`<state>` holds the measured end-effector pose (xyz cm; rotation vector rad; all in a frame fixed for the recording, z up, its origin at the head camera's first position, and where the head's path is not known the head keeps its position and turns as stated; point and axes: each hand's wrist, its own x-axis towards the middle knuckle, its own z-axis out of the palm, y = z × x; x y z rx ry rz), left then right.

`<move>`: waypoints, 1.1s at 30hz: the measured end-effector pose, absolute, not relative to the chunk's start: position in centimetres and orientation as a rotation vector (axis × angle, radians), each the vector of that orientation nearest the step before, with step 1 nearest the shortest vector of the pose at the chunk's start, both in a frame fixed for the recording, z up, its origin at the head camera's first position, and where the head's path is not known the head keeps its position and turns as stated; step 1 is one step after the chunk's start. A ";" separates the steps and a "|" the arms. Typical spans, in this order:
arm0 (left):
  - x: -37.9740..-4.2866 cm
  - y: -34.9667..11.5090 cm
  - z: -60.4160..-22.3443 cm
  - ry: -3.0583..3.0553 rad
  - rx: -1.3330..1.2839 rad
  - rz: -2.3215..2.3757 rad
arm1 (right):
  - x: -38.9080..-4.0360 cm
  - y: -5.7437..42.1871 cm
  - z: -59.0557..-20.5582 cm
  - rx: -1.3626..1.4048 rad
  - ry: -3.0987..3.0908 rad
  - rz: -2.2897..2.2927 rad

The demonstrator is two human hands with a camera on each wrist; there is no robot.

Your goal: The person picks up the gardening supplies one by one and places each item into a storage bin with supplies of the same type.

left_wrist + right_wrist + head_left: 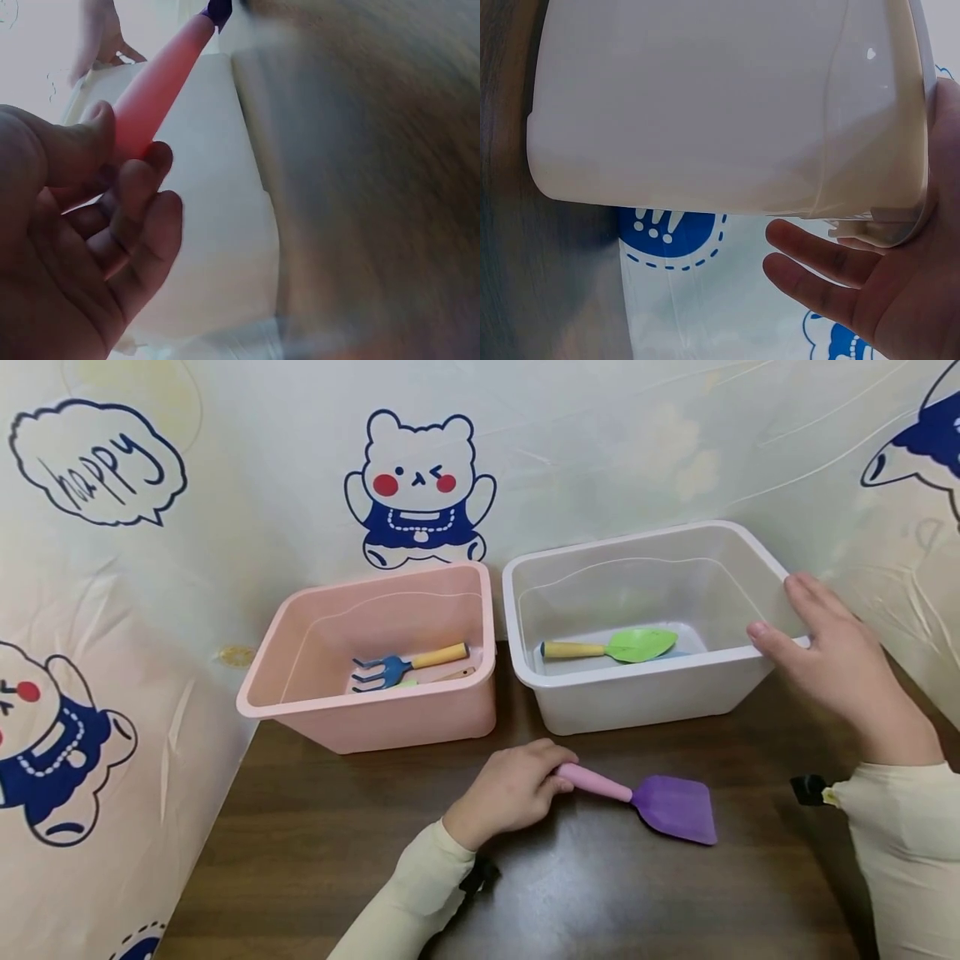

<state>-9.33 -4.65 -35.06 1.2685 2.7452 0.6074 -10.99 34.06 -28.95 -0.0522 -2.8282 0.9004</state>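
My left hand (pixel 517 789) pinches the end of the pink handle (pixel 596 782) of a toy spatula between thumb and fingers. Its flat purple blade (pixel 675 810) points right, over the table in front of the white bin (pixel 637 697). In the left wrist view the pink handle (pixel 154 94) rises from the curled fingers. My right hand (pixel 840 660) holds the white bin at its front right corner, thumb over the rim. From the right wrist, two fingers (pixel 817 262) stretch out beside the bin's outer wall (pixel 690 105). Inside the white bin lies a green trowel (pixel 641 645) with a yellow handle.
A pink bin (pixel 420 718) stands to the left of the white one, with a blue hand rake (pixel 392 671) and other partly hidden tools inside. Both rest on a dark wooden table (pixel 300 843). Behind them hangs a pale sheet with printed bears (pixel 420 485).
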 end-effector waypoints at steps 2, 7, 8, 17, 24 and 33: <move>-9.6 -4.8 -35.2 2.733 1.264 0.692 | -11.0 34.1 -28.9 -0.052 -2.829 0.903; -9.8 -5.2 -35.2 2.684 1.200 0.937 | -11.0 34.3 -29.0 -0.028 -2.818 0.919; -9.8 -5.3 -35.1 2.678 1.174 0.986 | -11.0 34.3 -29.0 -0.022 -2.815 0.923; -9.4 -5.6 -33.5 2.584 1.125 1.421 | -10.9 34.6 -28.9 -0.039 -2.832 0.942; -9.5 -6.3 -32.3 2.569 1.248 1.582 | -10.9 34.6 -29.0 -0.047 -2.838 0.932; -10.2 -7.2 -30.6 2.615 1.205 1.729 | -10.9 34.8 -28.8 -0.025 -2.861 0.905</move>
